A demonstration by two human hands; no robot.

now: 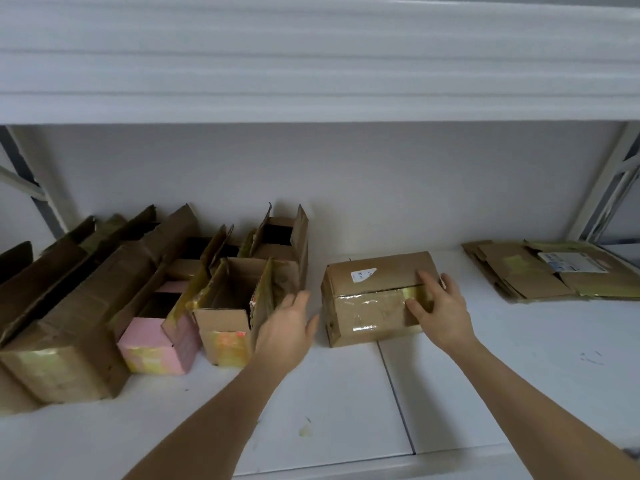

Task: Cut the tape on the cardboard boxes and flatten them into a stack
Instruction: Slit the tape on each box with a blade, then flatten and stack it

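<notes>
— Two bare hands are seen reaching over a white shelf [346, 410]. What is held?

— A closed cardboard box [377, 296] is touched by the right hand [440, 310]; the thumb is laid on the taped front face and the fingers are spread over the top edge. The grip is loose, not pinching. Clear and yellowish tape [381, 306] is stretched across the box's front.

— And the left hand [285, 327]?

— It is held open, fingers relaxed, just left of the closed box and beside a small opened box [232, 323]. Whether that box is touched cannot be told.

— Where are the other boxes placed?

— A row of opened boxes [104, 306], one of them pink [156, 348], is lined up along the shelf's left side. A stack of flattened cardboard [554, 271] is laid at the far right, well apart from the hands.
</notes>
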